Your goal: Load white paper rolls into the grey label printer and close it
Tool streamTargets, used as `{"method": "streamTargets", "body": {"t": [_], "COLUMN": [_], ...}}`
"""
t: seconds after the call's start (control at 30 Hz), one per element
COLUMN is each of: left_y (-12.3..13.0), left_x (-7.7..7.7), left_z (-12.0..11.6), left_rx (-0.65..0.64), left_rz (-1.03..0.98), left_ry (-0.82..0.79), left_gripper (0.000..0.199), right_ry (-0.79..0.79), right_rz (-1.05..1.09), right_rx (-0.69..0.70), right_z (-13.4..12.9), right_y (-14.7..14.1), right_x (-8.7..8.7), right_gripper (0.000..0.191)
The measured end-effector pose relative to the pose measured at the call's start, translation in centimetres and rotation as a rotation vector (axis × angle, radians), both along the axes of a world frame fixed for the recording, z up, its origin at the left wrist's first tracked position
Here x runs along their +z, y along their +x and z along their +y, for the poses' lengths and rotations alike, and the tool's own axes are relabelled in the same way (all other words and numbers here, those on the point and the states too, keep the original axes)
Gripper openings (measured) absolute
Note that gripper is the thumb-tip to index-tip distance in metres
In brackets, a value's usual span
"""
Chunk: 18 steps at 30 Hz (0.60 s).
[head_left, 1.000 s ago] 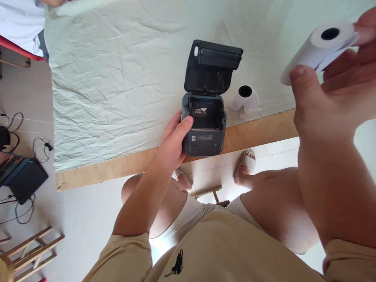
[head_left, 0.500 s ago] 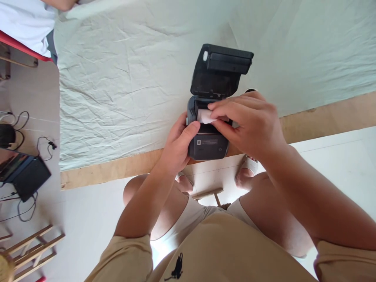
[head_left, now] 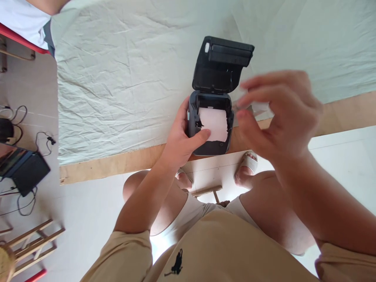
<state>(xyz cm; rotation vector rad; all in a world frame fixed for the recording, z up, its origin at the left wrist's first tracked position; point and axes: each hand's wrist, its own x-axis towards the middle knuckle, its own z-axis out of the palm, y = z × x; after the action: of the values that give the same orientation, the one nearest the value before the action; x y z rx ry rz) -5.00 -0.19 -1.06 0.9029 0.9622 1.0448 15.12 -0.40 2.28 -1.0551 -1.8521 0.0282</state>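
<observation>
A small black printer [head_left: 209,149] is held at the table's near edge with its lid [head_left: 219,72] flipped up. White paper [head_left: 216,119] lies in its compartment, the ragged end draped over the front. My left hand [head_left: 183,135] grips the printer's left side, the thumb pressing on the paper. To the right of the printer, my right hand [head_left: 279,109] is lifted away and blurred, its fingers apart with nothing visible between them. A dark and pale object behind the right fingers is too hidden to make out.
A pale wrinkled cloth [head_left: 117,78] covers the table, whose wooden edge [head_left: 111,170] runs along the front. Part of another person [head_left: 26,19] shows at the top left. Beyond the table's left side are a black device [head_left: 31,172], cables and a wooden stool [head_left: 35,246].
My right hand has let go of the paper and moved right. The paper now spreads flat over the printer's front, and my left thumb has shifted onto it.
</observation>
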Motion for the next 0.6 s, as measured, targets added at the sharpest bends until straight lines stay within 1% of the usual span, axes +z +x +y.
{"method": "streamTargets", "body": {"t": [0.07,0.13,0.17,0.2,0.27,0.3,0.33,0.4,0.43,0.47,0.53,0.6], "left_y": [0.0,-0.1,-0.1,-0.1,-0.1,-0.1,-0.1,-0.2,-0.2,-0.3,-0.5,-0.6], "left_x": [-0.1,-0.1,-0.1,-0.1,0.0,0.0,0.0,-0.1,-0.3,-0.5,-1.0,-1.3], "left_z": [0.0,0.0,0.0,0.0,0.0,0.0,0.0,-0.1,-0.1,-0.1,0.0,0.2], "left_rx": [-0.012,-0.013,-0.011,-0.008,-0.009,-0.01,-0.011,-0.014,-0.015,-0.017,-0.028,-0.043], "left_rz": [-0.004,0.006,0.013,0.018,0.029,0.034,0.038,0.041,0.038,0.034,0.02,-0.004], "left_ry": [0.008,0.005,-0.001,-0.007,-0.02,-0.023,-0.025,-0.022,-0.018,-0.013,0.014,0.049], "left_gripper": [0.086,0.084,0.084,0.084,0.085,0.086,0.086,0.085,0.085,0.085,0.091,0.098], "right_ry": [-0.124,-0.25,-0.272,-0.254,-0.148,-0.084,-0.036,-0.015,-0.039,-0.072,-0.198,-0.385], "right_rz": [-0.049,-0.091,-0.086,-0.058,0.025,0.074,0.118,0.189,0.216,0.243,0.28,0.301], "right_rx": [-0.105,-0.139,-0.137,-0.128,-0.086,-0.066,-0.051,-0.046,-0.048,-0.048,-0.025,0.009], "right_z": [0.7,1.5,1.8,2.1,2.1,1.8,1.4,0.0,-0.7,-1.5,-2.5,-2.8], "right_y": [0.4,0.8,1.0,1.1,1.2,1.1,1.0,0.7,0.6,0.5,0.4,0.4], "right_x": [0.6,0.7,0.5,0.4,0.1,0.0,0.1,0.3,0.4,0.4,0.2,-0.4], "right_gripper": [0.029,0.044,0.046,0.047,0.045,0.041,0.034,0.016,0.011,0.015,0.031,0.047]}}
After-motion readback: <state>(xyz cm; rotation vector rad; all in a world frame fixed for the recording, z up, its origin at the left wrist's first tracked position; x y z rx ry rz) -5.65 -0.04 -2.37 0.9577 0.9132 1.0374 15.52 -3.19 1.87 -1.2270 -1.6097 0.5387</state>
